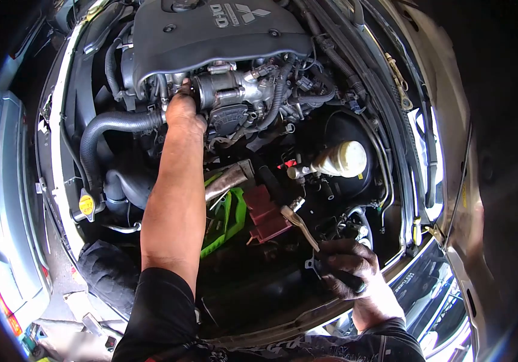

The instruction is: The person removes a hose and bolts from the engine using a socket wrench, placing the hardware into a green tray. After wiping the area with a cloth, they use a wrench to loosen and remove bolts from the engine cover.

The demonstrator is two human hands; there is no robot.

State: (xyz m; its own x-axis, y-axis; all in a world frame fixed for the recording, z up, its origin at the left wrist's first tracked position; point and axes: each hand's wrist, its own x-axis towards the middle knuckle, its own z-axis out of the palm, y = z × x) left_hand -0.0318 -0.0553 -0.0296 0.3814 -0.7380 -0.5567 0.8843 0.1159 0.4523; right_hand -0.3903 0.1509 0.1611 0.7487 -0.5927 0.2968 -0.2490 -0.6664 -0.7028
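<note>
My left hand (184, 113) reaches into the engine bay, up against the silvery metal intake body (227, 88). Its fingers look closed around a part there, but most of them are hidden and the part cannot be made out. Nearer to me, my right hand (350, 265) is wrapped around the handle of a ratchet (297, 223). The ratchet's head points up and to the left, with a small socket on it, in the air beside a dark red cover (263, 212). Dark grime coats the right hand's fingers.
A black engine cover (211, 39) lies beyond the hands. A thick black hose (114, 122) curves at the left. Between the arms sits a bright green tray (233, 218) with tools. A pale fluid reservoir (350, 158) stands at the right. Another car (15, 205) is parked at the far left.
</note>
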